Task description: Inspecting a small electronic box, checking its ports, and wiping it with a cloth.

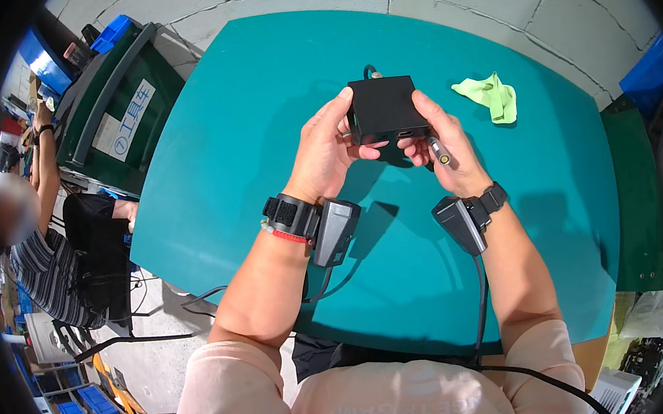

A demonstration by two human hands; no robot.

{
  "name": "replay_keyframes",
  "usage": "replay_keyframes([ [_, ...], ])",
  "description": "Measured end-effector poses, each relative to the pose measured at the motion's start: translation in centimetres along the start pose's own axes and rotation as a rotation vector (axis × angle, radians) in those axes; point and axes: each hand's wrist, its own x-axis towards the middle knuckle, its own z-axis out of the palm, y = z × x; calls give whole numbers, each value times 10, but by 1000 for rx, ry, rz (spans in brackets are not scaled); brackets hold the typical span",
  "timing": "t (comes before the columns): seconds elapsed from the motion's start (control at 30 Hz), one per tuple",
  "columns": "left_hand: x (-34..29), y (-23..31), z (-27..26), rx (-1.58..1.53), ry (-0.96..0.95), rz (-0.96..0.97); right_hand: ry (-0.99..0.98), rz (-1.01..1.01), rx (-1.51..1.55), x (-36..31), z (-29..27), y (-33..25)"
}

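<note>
A flat black box (387,107) with ports along its near edge is held above the green table (244,89). My left hand (322,152) grips its left side, thumb on the upper corner and fingers curled beneath. On the right side, my right hand (451,141) closes on it too, with the thumb along the edge. A cylindrical metal cable plug (440,152) lies against my right palm and fingers. Behind the box a short black cable (370,72) with a metal fitting loops out. The undersides of the box and some fingertips are hidden.
A light green cloth (492,97) lies crumpled right of the box. Strapped wrist modules (337,232) trail black cables (481,304) toward me. A dark green tool cart (118,119) stands at the far left, a seated person (51,260) near it. A block wall borders the far side.
</note>
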Motion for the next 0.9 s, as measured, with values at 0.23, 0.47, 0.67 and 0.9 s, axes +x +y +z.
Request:
replay_keyframes([
  [0.23, -1, -2, 4, -140, -183, 39, -18, -12, 225, 9, -12, 0],
  [0.47, -5, -3, 10, -166, -355, 48, -103, 47, 434, 9, -24, -5],
  [0.67, -5, -3, 9, -159, -355, 32, -15, 55, 476, 11, -24, -2],
  [0.9, -5, -3, 15, 9, -226, 108, 58, -111, 134, 6, -3, -3],
])
